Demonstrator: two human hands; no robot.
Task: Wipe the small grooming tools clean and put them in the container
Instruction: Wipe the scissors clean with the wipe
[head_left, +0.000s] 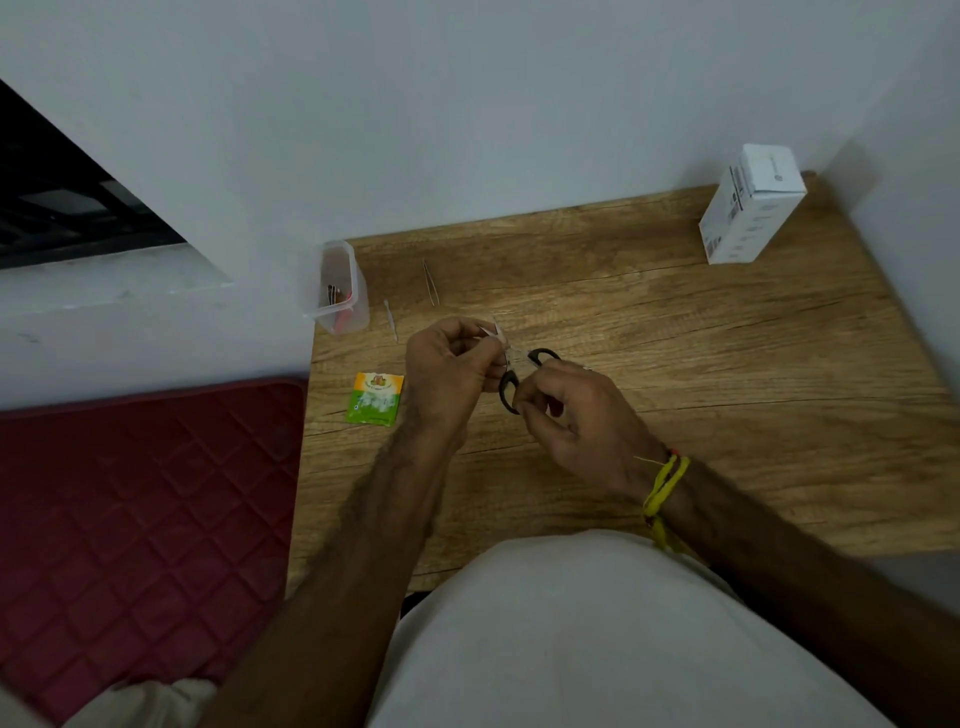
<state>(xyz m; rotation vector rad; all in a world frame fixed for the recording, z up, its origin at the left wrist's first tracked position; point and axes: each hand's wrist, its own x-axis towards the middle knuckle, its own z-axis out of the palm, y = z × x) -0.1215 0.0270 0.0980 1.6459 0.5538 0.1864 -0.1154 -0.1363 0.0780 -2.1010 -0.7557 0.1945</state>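
Small scissors with black handle loops are held above the wooden table. My right hand grips the handles. My left hand pinches a small white wipe around the blades, which are mostly hidden. A clear plastic container stands at the table's far left corner with a few tools inside, one of them red. Metal tweezers and a thin white stick lie on the table to the right of the container.
A green and orange sachet lies flat near the table's left edge. A white carton box stands at the far right corner against the wall. A dark red quilted mat lies left of the table.
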